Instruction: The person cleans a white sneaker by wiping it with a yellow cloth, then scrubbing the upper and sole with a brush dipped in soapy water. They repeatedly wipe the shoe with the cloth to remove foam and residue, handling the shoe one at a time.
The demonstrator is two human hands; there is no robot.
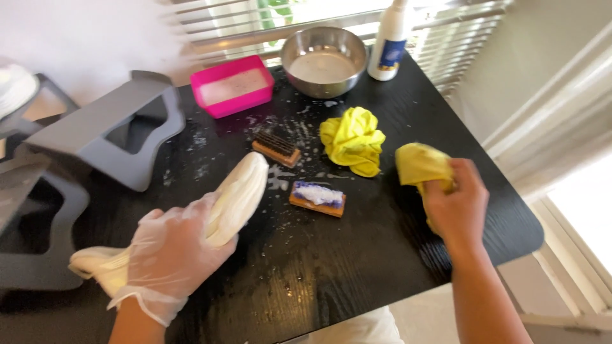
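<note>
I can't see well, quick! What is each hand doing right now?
Left hand, gloved: closed around a cream-white shoe.
Right hand, bare: closed on a yellow cloth.

Pink tub (233,86), steel bowl (324,60), white bottle (389,41), two brushes (276,148), crumpled yellow cloth (352,141).

A cream-white shoe (239,194) lies tilted (sole up); a crumpled yellow cloth (421,164) sits well right.
</note>
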